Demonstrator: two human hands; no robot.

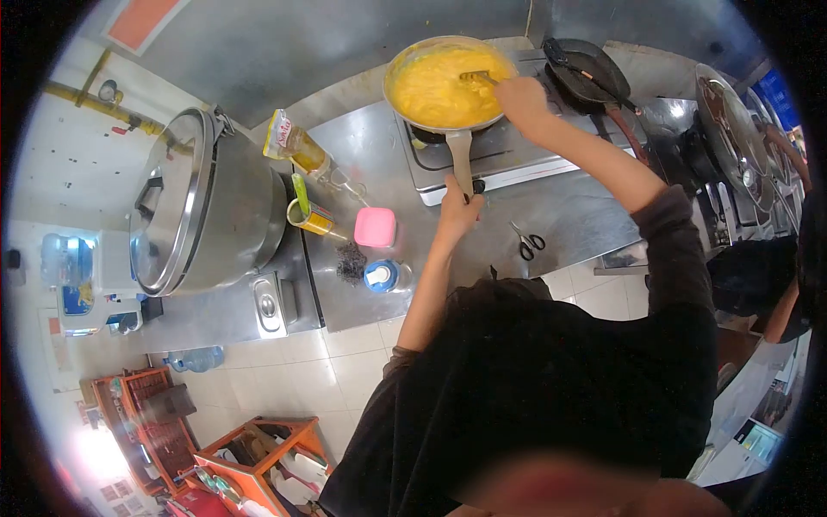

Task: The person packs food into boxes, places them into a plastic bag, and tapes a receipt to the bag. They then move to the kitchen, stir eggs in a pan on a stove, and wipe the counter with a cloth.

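Observation:
A frying pan [460, 136] full of soft yellow mixture [439, 90], like scrambled egg, sits over the stove at the top middle. My left hand [459, 209] is wrapped round the end of its pale handle. Reaching in from the right, my right hand [521, 103] grips a stirring utensil [476, 77]; its brownish head rests in the mixture and its handle is mostly hidden by my fingers. Below the stove, scissors [527, 243] with black handles lie on the steel counter, right of my left hand.
A dark square pan [588, 77] stands right of the frying pan. Left of my arm are a pink container [375, 227], a blue-topped bottle [381, 276], a yellow can [312, 218] and a bag [297, 145]. A large lidded pot [237, 207] stands further left. Another person [758, 280] is at far right.

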